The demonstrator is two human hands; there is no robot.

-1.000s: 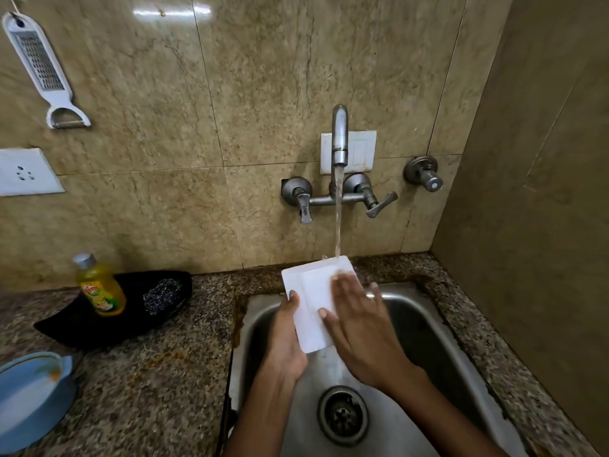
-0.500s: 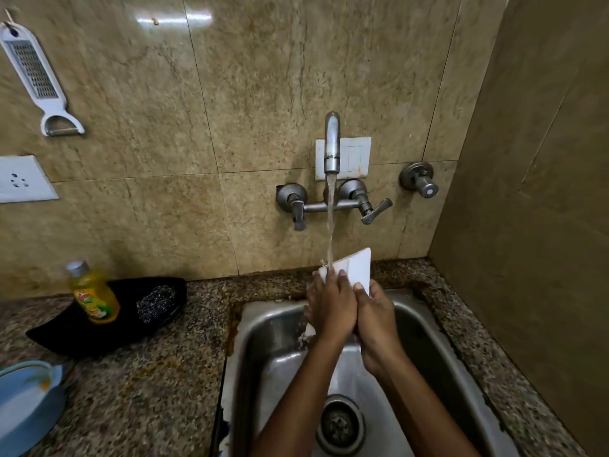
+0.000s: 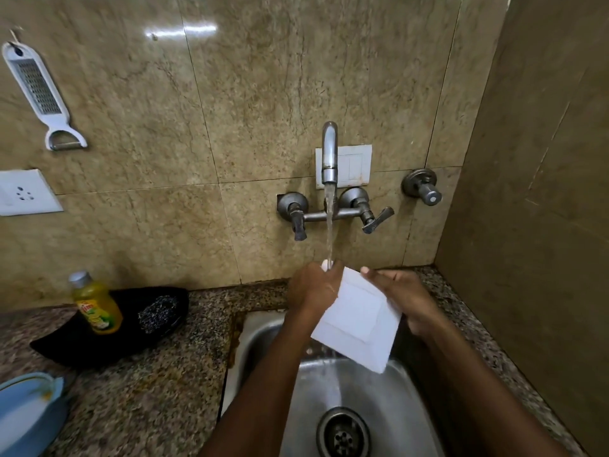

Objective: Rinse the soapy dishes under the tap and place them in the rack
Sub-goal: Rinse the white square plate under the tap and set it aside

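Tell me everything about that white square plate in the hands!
The white square plate is flat, with a raised square panel inside a wide rim, likely ceramic or plastic. It is tilted over the sink, one corner pointing down. The left hand grips its upper left edge; the right hand holds its right edge. Tap water falls at its top left.

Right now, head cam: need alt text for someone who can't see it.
Two hands hold a square white plate tilted over a steel sink, the left hand at its upper left edge under the running tap, the right hand at its right edge. A yellow soap bottle stands on the granite counter.
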